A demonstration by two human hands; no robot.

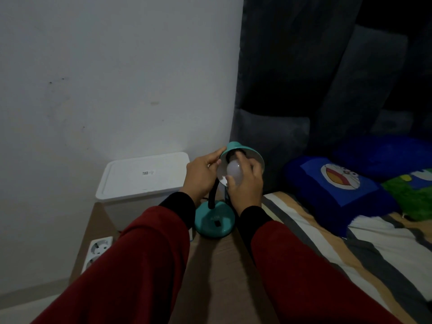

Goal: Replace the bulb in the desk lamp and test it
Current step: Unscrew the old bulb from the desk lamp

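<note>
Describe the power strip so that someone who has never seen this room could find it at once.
Start at the white wall on the left and look down to the wooden bedside table in front of it. The power strip lies at that table's left edge, left of the left hand's red sleeve. Unlike the white lidded box and the teal desk lamp nearby, it is flat, white, with round sockets.

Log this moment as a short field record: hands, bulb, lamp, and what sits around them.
left hand: grip on the rim of the teal lamp shade, steadying it
right hand: grip around the white bulb inside the shade
bulb state: unlit; whether seated in the socket cannot be told
lamp base: teal, round, standing on the wooden table
left of lamp: white lidded box
power strip: white, at the table's left edge
right side: bed with blue cartoon pillow
</note>
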